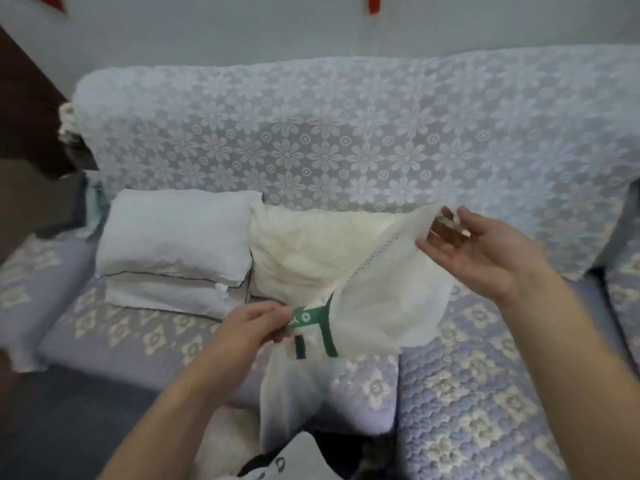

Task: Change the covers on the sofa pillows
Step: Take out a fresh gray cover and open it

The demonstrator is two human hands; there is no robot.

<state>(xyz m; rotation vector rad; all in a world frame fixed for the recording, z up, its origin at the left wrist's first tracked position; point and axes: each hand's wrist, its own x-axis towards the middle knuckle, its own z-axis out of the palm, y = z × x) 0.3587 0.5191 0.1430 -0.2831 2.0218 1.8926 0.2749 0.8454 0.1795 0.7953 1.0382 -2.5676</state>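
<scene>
Sofa (450, 393) with lace throw, 3 pillows (180, 233) on seat. White cover (388, 299) held up over it: left hand (249, 332) grip pinching green trim (308, 315), right hand (485, 244) grip pinching top corner, remaining fingers spread.

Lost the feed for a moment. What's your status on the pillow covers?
Left hand pinches the cover's green band. Right hand pinches the white cover at its far corner. Cover spread above the sofa. Nothing in the way.
</scene>
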